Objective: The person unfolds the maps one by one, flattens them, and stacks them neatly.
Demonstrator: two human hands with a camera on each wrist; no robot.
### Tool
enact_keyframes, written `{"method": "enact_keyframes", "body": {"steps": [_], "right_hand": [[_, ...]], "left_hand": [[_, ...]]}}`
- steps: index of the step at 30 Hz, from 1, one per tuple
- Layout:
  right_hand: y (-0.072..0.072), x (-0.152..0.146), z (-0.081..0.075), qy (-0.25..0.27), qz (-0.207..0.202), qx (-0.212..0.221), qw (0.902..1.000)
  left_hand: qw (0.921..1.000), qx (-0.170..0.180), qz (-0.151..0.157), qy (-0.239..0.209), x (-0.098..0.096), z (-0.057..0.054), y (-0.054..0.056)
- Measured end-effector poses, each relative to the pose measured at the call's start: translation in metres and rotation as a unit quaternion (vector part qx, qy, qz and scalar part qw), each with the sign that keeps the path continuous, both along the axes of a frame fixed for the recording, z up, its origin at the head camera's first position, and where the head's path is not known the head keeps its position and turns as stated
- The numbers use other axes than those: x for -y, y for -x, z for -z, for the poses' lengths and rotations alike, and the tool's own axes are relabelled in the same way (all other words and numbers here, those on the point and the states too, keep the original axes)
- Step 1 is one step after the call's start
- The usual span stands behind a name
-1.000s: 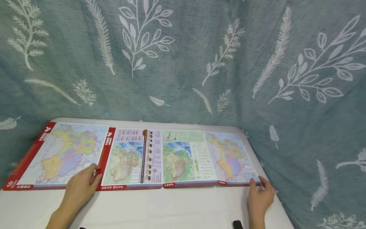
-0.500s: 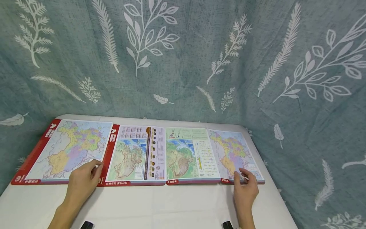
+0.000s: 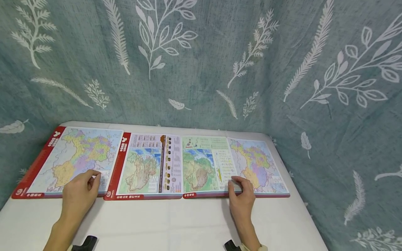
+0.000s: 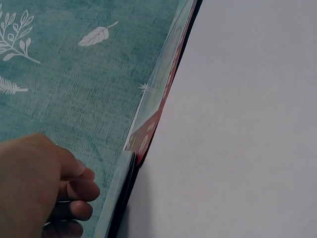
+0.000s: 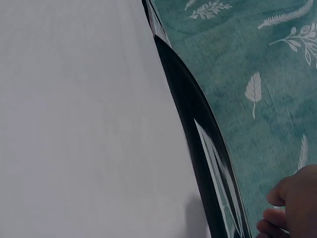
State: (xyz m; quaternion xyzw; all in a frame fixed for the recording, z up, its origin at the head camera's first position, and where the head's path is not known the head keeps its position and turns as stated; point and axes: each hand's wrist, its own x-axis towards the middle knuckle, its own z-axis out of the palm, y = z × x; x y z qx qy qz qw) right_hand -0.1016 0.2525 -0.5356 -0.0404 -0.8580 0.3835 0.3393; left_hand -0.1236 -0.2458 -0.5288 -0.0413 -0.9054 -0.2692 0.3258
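Two red-edged map sheets lie side by side at the back of the table. My left hand (image 3: 80,190) is over the lower right part of the left map (image 3: 84,157), fingers loosely curled with nothing in them. The right map (image 3: 141,174) is a long spread of several panels, with two green relief maps and a coloured map (image 3: 260,164) at its right end. Over its lower edge, where the last two panels meet, is my right hand (image 3: 242,197), fingers bent and holding nothing. In the right wrist view, the map edge (image 5: 188,99) lifts off the white cloth.
A white cloth (image 3: 172,226) covers the table in front of the maps. Behind and to the right hangs a green curtain (image 3: 201,69) with white leaf prints. Black devices (image 3: 84,244) sit at both wrists.
My right hand has moved left along the lower edge, away from the map's right corner. My left hand has shifted left, off the red strip between the maps. The head view has shifted slightly.
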Motion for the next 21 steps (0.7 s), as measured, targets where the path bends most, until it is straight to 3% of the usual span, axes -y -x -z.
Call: {"method": "enact_keyframes", "body": {"steps": [15,21], "right_hand": [[0.016,0.060,0.005,-0.030,-0.077,-0.052,0.9952],[0.020,0.092,0.004,-0.035,-0.114,-0.029,0.9924]], "left_hand": [[0.9933,0.067,-0.090,-0.028,0.023,-0.002,-0.005],[0.9920,0.063,-0.102,-0.037,0.032,-0.002,-0.006]]}}
